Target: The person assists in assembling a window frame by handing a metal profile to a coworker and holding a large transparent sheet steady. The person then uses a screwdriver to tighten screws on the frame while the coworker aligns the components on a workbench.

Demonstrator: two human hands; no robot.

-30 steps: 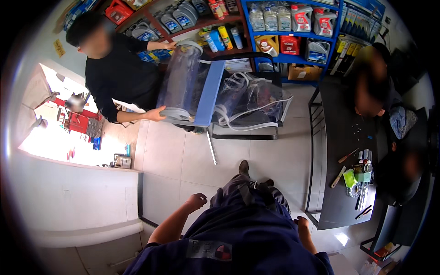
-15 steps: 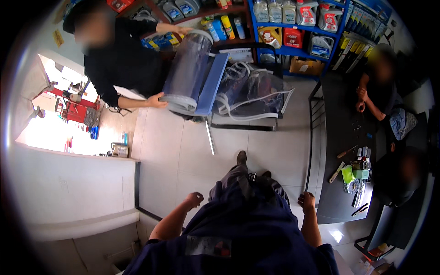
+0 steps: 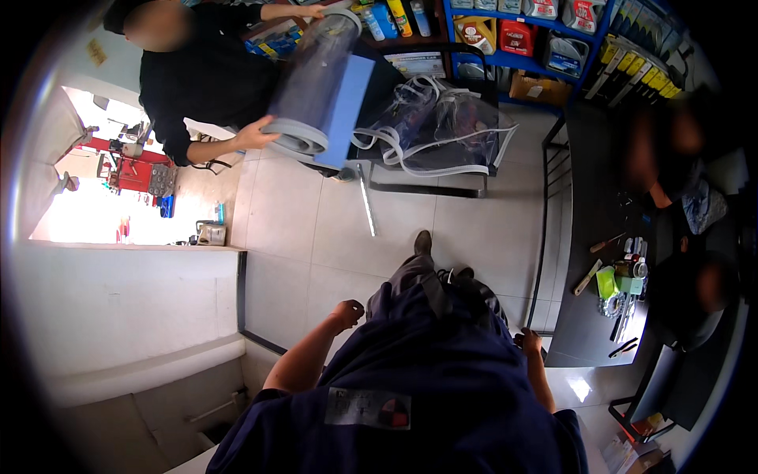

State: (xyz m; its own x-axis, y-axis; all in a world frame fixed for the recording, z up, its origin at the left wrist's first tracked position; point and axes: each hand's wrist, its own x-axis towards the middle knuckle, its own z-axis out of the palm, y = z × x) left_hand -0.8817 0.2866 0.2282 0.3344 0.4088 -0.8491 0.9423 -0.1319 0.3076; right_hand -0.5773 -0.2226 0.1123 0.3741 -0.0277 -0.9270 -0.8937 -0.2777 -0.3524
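Note:
My left hand (image 3: 347, 314) hangs low beside my left thigh, its fingers loosely curled and apart, with nothing in it. On the other side my right hand (image 3: 528, 340) hangs near the left edge of the dark table (image 3: 564, 316); its fingers are half bent and no object shows in them. Ahead at the far left, a person in black (image 3: 209, 75) holds a large roll of clear plastic sheet (image 3: 316, 75) with pale edging, one hand at each end. A blue flat strip (image 3: 344, 110) lies along the roll. More clear sheet with white edging (image 3: 442, 130) rests on a black metal-framed bench.
A thin metal bar (image 3: 365, 201) stands out over the tiles below the roll. Tools and small containers (image 3: 628, 276) lie on the table, with people seated beyond. Blue shelves (image 3: 505, 59) of bottles line the back. A white low wall (image 3: 134, 304) is at left.
The bench and loose sheet sit higher in view and my feet have moved forward. The person's roll and blue strip have shifted slightly left and up. Both my hands still hang at my sides.

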